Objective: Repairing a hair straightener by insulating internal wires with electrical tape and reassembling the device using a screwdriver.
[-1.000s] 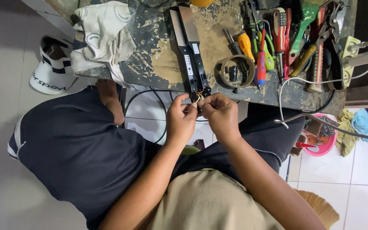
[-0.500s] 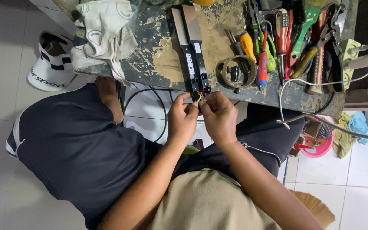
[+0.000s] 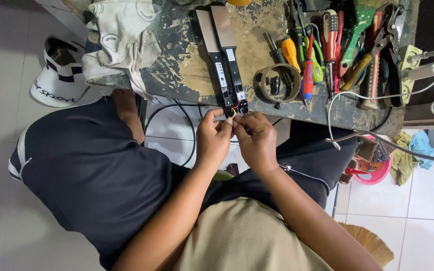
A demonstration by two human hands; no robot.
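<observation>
Down at the bench edge, the left hand and the right hand met fingertip to fingertip, both pinched on the small coloured wires that came out of the near end of two long black strip units. The strips lay side by side on the stained workbench, their near ends reaching its front edge just above the knuckles. Each strip bore a small pale label near that end, too small to make out.

Just to the right of the strips sat a roll of tape with a small dark part lying inside its ring. Beyond it was a heap of hand tools: screwdrivers with orange, red and blue handles, and pliers with green and red grips. A white cable trailed from a plug at the right edge across the bench.

To the left, a crumpled pale cloth hung over the bench corner. Below it on the tiled floor lay a white and black cap. At the lower right stood a pink plastic basin holding small objects that I could not identify.
</observation>
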